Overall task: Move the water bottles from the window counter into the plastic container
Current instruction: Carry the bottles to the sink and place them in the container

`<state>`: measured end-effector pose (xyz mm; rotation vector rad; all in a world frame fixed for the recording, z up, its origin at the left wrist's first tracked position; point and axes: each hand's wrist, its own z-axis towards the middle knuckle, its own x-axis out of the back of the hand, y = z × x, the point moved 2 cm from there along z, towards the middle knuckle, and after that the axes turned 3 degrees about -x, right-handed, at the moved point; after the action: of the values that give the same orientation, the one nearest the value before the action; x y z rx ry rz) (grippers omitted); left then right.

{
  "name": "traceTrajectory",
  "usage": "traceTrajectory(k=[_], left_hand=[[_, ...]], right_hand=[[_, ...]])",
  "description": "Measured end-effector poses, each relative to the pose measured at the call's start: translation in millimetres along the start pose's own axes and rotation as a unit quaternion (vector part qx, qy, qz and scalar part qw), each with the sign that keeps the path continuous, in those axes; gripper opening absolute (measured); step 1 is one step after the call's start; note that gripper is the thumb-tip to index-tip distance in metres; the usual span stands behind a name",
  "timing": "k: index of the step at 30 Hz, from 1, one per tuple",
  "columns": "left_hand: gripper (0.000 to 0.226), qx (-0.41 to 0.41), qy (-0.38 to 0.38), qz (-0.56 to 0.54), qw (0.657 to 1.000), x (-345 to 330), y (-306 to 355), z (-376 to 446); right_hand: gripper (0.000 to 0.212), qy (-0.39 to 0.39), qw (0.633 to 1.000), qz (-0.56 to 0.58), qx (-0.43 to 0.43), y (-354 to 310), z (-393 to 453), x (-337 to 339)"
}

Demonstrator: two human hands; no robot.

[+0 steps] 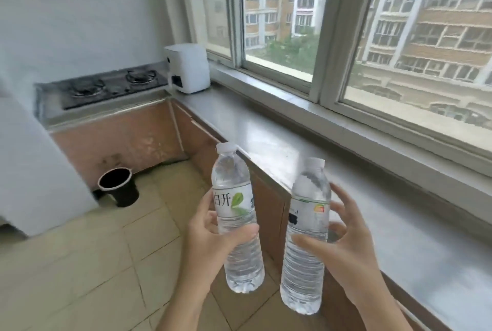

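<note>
1. Two water bottles, both held up in the air just off the window counter (332, 171) front edge.
2. The left hand (213, 235) wraps around one bottle (235, 213).
3. The right hand (343, 245), fingers spread, holds the other bottle (306, 237).
4. One black bin (118, 187) stands on the floor.

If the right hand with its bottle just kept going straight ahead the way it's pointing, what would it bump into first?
Probably the window counter. The right hand holds a water bottle at the counter's front edge, pointing up and forward toward the window. Depth is unclear, so it might pass over the counter to the sill.
</note>
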<state>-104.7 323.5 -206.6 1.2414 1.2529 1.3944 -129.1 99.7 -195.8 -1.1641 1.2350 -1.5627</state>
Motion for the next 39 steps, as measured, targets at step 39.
traceTrajectory(k=[39], left_hand=[[0.081, 0.095, 0.547, -0.012, 0.832, 448, -94, 162]], right_hand=[[0.102, -0.558, 0.823, 0.021, 0.103, -87, 166, -646]])
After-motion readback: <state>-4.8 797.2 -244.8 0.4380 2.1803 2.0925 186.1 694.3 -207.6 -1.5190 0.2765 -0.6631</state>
